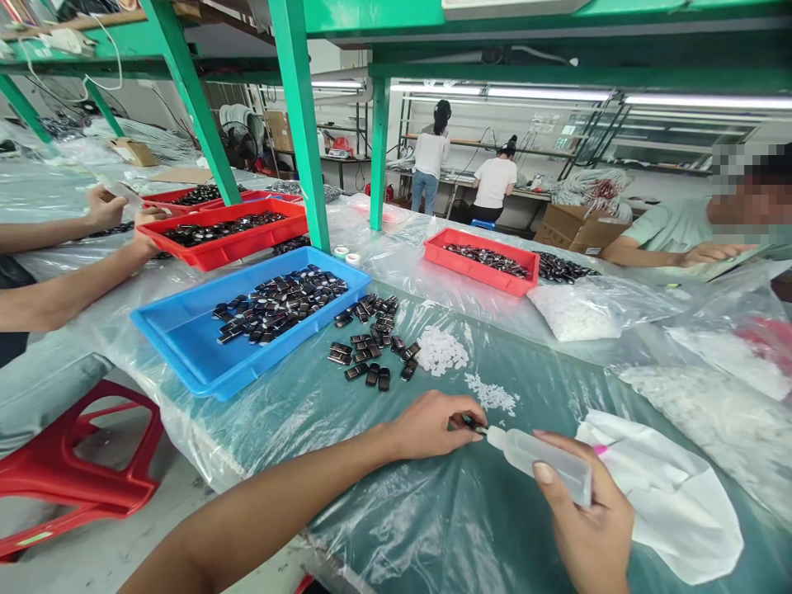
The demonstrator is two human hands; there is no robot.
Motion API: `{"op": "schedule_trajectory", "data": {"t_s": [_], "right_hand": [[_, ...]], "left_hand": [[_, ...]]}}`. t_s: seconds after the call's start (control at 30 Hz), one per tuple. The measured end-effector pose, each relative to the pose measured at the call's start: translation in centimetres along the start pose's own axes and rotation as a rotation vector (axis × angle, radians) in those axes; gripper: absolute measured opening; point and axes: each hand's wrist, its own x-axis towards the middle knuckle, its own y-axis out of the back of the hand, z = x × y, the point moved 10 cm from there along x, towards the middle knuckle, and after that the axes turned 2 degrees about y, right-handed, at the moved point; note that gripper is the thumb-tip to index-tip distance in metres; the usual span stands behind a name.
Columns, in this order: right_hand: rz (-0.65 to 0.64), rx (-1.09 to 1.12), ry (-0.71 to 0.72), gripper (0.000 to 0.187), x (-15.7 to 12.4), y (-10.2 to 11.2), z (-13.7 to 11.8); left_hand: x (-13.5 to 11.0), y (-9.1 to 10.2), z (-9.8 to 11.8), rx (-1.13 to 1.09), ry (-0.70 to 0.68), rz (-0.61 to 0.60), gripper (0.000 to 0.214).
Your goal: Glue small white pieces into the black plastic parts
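My left hand (433, 425) is closed in a pinch around a small black plastic part (471, 423), mostly hidden by the fingers. In my right hand (587, 503) lies a translucent squeeze bottle (548, 460), tilted so its nozzle meets the black part at my left fingertips. Just beyond my hands are a heap of small white pieces (441, 351) and a scatter of tinier white bits (492, 394). Loose black parts (371, 351) with shiny faces lie to the left of these. A white cloth (668, 495) is spread to the right of my right hand.
A blue tray (179, 346) of black parts stands left; red trays (433, 247) (214, 256) stand behind. Bags of white pieces (582, 309) line the right. Green posts (303, 140) rise from the table. A co-worker's hands (117, 214) work at left; another person (668, 227) sits at right.
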Motion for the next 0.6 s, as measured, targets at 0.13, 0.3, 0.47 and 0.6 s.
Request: {"op": "schedule_trajectory", "data": {"t_s": [0.13,0.3,0.47,0.6], "right_hand": [[-0.010,0.073,-0.170,0.036,-0.1,-0.2,1.8],[0.007,0.355,-0.371,0.037,-0.2,-0.8,4.2],[-0.051,0.668,-0.571,0.036,-0.5,-3.0,5.4],[-0.075,0.790,-0.612,0.033,-0.4,-3.7,5.1]], "left_hand": [[0.1,0.0,0.0,-0.025,0.005,0.000,0.015],[0.1,0.3,0.0,-0.091,0.027,0.028,0.019],[0.1,0.4,0.2,-0.132,0.033,0.022,0.019],[0.1,0.4,0.2,-0.127,0.049,0.023,0.020]]}}
